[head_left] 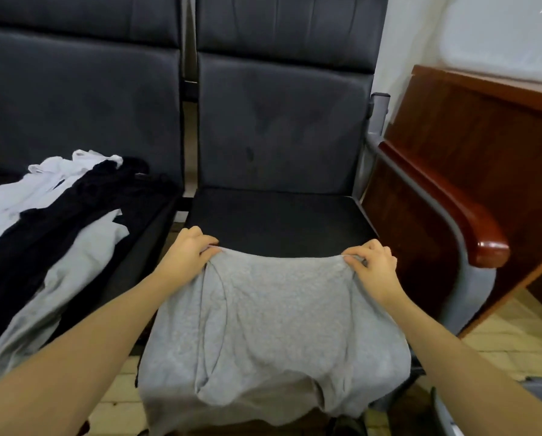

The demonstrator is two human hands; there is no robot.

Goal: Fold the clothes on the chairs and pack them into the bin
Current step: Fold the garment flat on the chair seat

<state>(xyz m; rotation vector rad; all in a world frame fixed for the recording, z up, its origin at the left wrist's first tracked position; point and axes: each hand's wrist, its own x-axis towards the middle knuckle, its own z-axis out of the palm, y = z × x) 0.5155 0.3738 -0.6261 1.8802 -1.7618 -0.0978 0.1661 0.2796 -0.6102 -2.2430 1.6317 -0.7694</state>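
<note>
The left hand [190, 250] and right hand [372, 262] each pinched a far corner of the grey shirt [272, 325]. The shirt lay over the front of the right chair [279, 215].

— Where's the garment [272, 313] they're working on?

— Lower centre of the frame, draped over the front edge of the right-hand seat [279, 215], one of the hands at each upper corner: left hand [189, 251], right hand [373, 265].

— And the rest?

— A pile of clothes [52, 221] lies on the left-hand seat [143, 243], at the frame's left. A wooden armrest [452, 212] stands right of the seat, with a cabinet [483, 136] behind it.
</note>
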